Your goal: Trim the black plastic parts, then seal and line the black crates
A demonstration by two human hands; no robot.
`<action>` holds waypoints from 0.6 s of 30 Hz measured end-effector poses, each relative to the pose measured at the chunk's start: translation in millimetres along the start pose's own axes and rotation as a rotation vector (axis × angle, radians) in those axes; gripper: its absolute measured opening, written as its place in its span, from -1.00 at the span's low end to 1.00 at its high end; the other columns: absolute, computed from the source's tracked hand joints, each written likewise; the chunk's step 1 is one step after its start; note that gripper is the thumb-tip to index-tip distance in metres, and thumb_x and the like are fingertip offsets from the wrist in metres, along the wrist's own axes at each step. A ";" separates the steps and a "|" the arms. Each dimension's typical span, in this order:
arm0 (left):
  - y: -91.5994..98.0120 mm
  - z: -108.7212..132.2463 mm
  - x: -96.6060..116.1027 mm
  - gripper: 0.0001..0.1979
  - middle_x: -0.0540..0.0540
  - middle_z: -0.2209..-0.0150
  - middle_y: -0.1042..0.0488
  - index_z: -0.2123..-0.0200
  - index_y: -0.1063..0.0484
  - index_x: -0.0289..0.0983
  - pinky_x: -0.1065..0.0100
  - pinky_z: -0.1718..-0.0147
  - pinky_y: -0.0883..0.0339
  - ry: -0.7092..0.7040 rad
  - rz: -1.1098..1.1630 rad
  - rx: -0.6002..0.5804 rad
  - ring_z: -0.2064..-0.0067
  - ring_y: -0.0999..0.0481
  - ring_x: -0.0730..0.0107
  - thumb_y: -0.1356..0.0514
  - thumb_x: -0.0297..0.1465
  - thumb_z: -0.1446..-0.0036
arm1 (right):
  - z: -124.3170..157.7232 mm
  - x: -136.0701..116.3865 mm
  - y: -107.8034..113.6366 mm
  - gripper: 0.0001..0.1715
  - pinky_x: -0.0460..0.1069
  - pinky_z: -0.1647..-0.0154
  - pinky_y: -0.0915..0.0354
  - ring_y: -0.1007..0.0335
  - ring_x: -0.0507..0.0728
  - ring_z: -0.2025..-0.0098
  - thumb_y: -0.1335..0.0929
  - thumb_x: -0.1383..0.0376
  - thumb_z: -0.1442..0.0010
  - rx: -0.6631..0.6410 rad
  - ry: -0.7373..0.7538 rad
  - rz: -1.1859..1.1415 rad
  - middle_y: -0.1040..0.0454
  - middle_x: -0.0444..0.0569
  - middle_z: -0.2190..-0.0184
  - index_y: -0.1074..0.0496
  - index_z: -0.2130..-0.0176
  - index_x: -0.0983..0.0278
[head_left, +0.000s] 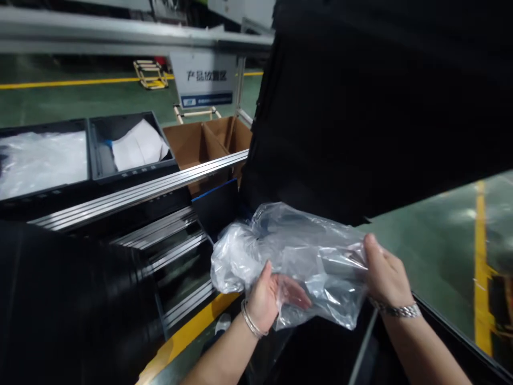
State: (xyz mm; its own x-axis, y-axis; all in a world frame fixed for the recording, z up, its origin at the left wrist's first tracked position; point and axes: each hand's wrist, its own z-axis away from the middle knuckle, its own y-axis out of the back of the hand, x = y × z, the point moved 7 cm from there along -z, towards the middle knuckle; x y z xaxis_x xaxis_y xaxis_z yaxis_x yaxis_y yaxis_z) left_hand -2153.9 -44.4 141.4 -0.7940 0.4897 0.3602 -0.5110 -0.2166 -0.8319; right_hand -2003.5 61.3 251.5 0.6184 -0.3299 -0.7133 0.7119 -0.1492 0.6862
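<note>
A clear plastic bag (288, 256) with a dark part inside it is held in front of me, over a large black panel (360, 107). My left hand (268, 294) is under the bag's near side, fingers curled into the plastic. My right hand (382, 275) grips the bag's right end, fingers wrapped around it. A bracelet is on the left wrist and a metal watch band on the right.
Aluminium rails (140, 192) run across the left. Behind them sit a dark bin with clear plastic (40, 160), a dark bin with white sheets (136, 144) and a cardboard box (208, 139). A white sign (204, 77) stands farther back. Green floor with yellow lines lies at right.
</note>
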 end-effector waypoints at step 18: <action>-181.1 48.7 -172.1 -0.64 -0.05 0.64 -0.40 0.69 -0.43 -0.28 0.37 0.49 -0.10 -0.019 -0.893 -0.153 0.56 -0.28 0.45 -0.31 -0.08 0.26 | 143.0 240.0 251.9 -0.23 -0.01 0.64 -0.12 -0.07 0.06 0.64 -0.11 -0.45 0.20 0.525 -0.285 -0.233 -0.14 -0.08 0.74 -0.07 0.73 0.16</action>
State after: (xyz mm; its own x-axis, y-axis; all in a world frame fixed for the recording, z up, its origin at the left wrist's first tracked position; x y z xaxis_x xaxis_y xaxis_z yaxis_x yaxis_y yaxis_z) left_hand -1940.8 -130.6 250.7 -0.1293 0.4076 0.9040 -0.8907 0.3528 -0.2865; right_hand -1723.4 -188.8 273.6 0.3030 -0.4574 -0.8360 0.5143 -0.6601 0.5475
